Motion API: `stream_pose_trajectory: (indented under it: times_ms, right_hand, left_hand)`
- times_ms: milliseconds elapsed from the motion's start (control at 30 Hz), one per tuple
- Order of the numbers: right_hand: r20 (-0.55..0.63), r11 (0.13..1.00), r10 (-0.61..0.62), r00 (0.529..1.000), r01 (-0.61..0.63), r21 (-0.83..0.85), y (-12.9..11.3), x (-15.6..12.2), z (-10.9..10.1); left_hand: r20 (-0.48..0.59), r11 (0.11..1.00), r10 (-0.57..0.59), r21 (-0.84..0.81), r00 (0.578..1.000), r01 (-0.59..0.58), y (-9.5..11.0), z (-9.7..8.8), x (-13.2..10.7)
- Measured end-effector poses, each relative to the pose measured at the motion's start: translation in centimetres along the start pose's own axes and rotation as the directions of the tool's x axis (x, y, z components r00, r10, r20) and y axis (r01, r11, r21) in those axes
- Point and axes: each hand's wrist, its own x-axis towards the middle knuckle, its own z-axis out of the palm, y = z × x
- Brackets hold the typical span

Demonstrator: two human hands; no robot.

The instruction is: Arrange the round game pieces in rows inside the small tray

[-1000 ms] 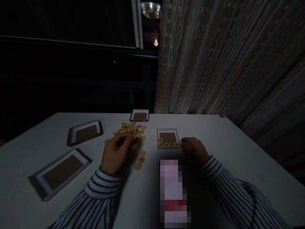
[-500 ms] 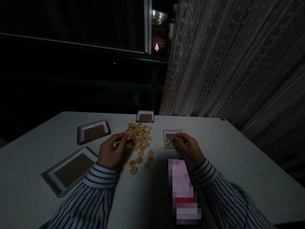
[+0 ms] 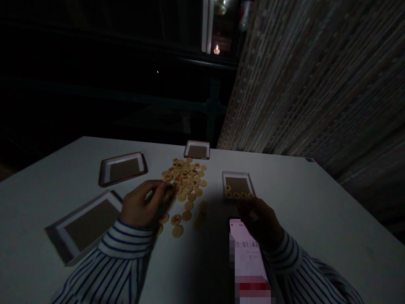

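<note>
5 discs (image 3: 236, 195) lie in 1 tray (image 3: 237, 184), the 2 hands (image 3: 139, 206) (image 3: 261, 221) loosely curled, any grip impossible to tell.

Tan discs (image 3: 189, 188), blue-striped white sleeves (image 3: 123, 249)

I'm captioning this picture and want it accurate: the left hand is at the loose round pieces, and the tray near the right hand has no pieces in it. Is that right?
Not quite: the head view shows that the tray near the right hand does hold round pieces. The left hand is at the loose pieces, as you say.
</note>
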Motion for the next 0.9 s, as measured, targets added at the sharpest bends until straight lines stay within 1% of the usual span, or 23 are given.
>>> stream_pose_trajectory:
  times_ms: [67, 200, 300, 400, 467, 533, 567, 700, 900]
  right_hand:
    - [0.016, 0.996, -0.084, 0.996, 0.083, 0.03, -0.3, -0.3, 0.3]
    - [0.036, 0.992, -0.101, 0.994, 0.097, 0.085, -0.6, -0.3, 0.6]
    - [0.025, 0.994, -0.105, 0.994, 0.104, 0.046, -0.5, 0.0, 0.3]
    - [-0.028, 0.993, -0.116, 0.993, 0.116, -0.005, -0.3, 0.3, -0.1]
    - [-0.029, 0.99, -0.138, 0.99, 0.137, -0.02, -0.3, 0.3, -0.4]
    - [-0.017, 0.99, -0.132, 0.991, 0.131, -0.054, -0.2, 0.2, -0.6]
    - [0.01, 0.99, -0.131, 0.991, 0.131, -0.054, -0.2, 0.1, -0.7]
    - [-0.01, 0.987, -0.094, 0.996, 0.092, -0.131, -0.4, 0.2, -1.5]
    - [-0.043, 0.975, -0.185, 0.982, 0.178, -0.131, -0.2, 0.6, -2.3]
  left_hand:
    - [0.001, 0.998, 0.043, 0.052, 0.999, -0.043, 0.1, -0.2, -0.2]
    - [-0.006, 0.989, 0.098, 0.112, 0.995, -0.097, 0.1, -0.3, -0.4]
    - [0.01, 0.988, 0.125, 0.092, 0.992, -0.126, -0.2, -0.3, -0.4]
    - [-0.015, 0.987, 0.141, 0.081, 0.99, -0.14, -0.3, -0.3, -0.4]
    - [-0.028, 0.986, 0.146, 0.089, 0.989, -0.143, -0.2, -0.4, -0.4]
    - [-0.05, 0.986, 0.137, 0.102, 0.989, -0.131, -0.1, -0.6, -0.4]
    - [-0.054, 0.988, 0.126, 0.098, 0.991, -0.12, 0.0, -0.7, -0.4]
    - [-0.075, 0.994, 0.083, 0.076, 0.994, -0.078, 0.1, -0.8, -0.4]
    - [-0.095, 0.999, 0.042, 0.017, 0.995, -0.041, -0.3, -1.0, -0.1]
